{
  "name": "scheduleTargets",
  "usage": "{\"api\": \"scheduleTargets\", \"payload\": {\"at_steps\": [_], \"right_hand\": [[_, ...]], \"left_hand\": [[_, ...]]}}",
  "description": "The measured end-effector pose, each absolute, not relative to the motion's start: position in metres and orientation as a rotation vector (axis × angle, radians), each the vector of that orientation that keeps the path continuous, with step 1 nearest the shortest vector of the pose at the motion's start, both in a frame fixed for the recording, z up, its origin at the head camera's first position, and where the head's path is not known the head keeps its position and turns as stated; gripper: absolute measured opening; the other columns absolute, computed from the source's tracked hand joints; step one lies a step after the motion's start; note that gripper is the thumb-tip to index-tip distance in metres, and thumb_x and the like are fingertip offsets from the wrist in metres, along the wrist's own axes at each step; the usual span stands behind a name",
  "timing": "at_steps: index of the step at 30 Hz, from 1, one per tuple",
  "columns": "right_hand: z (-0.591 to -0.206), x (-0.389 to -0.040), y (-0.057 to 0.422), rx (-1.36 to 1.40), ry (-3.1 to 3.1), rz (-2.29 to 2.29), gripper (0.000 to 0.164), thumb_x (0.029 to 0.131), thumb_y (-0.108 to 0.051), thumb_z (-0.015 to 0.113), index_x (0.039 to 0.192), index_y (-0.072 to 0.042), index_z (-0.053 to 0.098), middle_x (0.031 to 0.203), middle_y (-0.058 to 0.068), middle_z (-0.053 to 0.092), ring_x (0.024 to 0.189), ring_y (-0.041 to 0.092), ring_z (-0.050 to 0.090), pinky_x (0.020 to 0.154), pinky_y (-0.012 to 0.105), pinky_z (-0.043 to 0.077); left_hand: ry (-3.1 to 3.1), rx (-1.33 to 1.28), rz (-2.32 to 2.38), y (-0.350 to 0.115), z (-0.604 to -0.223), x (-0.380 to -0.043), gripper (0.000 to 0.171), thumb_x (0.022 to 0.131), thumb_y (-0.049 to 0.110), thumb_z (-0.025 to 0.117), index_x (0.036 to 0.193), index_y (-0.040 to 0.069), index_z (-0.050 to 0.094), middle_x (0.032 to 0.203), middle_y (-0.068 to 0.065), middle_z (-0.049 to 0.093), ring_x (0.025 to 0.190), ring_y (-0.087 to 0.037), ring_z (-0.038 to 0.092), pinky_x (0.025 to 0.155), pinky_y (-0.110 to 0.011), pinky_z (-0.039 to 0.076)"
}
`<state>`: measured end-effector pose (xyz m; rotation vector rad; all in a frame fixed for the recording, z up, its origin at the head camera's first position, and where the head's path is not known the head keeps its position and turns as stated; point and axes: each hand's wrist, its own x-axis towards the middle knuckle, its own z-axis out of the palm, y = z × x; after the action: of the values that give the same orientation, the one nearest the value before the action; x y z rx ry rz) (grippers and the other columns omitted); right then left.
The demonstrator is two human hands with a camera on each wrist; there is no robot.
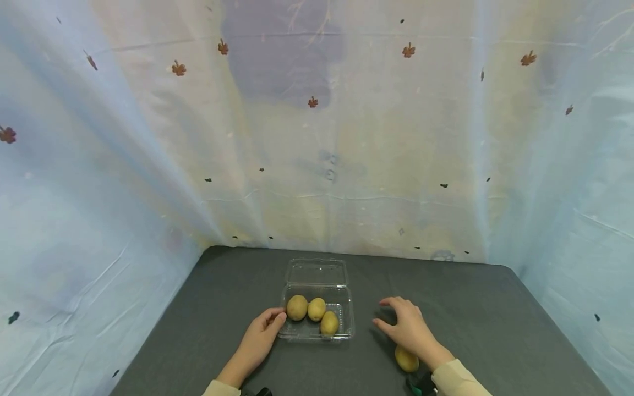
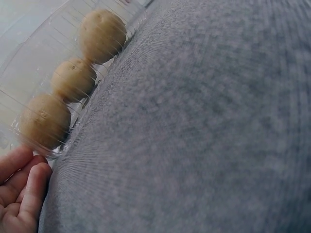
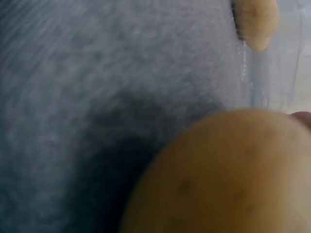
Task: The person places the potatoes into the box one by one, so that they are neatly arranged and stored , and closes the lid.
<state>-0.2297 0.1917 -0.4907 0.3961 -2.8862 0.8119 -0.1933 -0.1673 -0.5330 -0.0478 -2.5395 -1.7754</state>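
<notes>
Your right hand [image 1: 405, 324] is hovering over the dark table [image 1: 460, 308], fingers spread, holding nothing. The loose potato [image 1: 406, 361] is sitting just beside that wrist, partly hidden by it in the head view, not between your fingers. That's the main risk: if you're swinging the forearm without looking, you're probably knocking the potato and sending it rolling, since it's rounded and nothing is visibly blocking it. It's also filling much of the right wrist view, so that camera isn't helping you check your fingers.

Your left hand [image 1: 261, 333] is touching the left side of the clear box [image 1: 317, 337]; I can't tell whether it's pinching the rim or only bracing it. If you're only bracing, a bump could be sliding the box, as it's looking light. If you're pressing hard, you could be buckling the thin wall.

Inside, the large potato [image 1: 297, 307] and middle potato [image 1: 316, 309] are sitting side by side; the front potato [image 1: 329, 323] is lying to their right. They're looking free to roll, so tipping could be shifting them. The lid [image 1: 317, 272] is sitting open at the back.
</notes>
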Motion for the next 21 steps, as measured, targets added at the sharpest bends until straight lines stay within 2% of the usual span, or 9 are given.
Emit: {"api": "scheduleTargets", "payload": {"at_steps": [17,21], "right_hand": [[-0.494,-0.224,0.213,0.313,-2.923,0.756,0.038,0.082,-0.037,0.077,0.112,-0.016,0.068,0.118,0.005,0.063,0.113,0.033,0.053,0.097,0.060,0.034],[-0.494,-0.222,0.220,0.275,-2.932,0.726,0.037,0.082,-0.036,0.077,0.111,-0.014,0.069,0.116,0.007,0.063,0.110,0.034,0.055,0.092,0.060,0.037]], "left_hand": [[-2.559,-0.032,-1.722,-0.167,-0.537,-0.194,0.047,0.099,0.048,0.051,0.125,0.011,0.061,0.114,-0.001,0.064,0.104,-0.017,0.060,0.085,-0.039,0.050],[-2.542,-0.032,-1.746,-0.166,-0.536,-0.193,0.045,0.099,0.046,0.052,0.125,0.010,0.062,0.113,-0.001,0.065,0.105,-0.017,0.059,0.086,-0.038,0.049]]}}
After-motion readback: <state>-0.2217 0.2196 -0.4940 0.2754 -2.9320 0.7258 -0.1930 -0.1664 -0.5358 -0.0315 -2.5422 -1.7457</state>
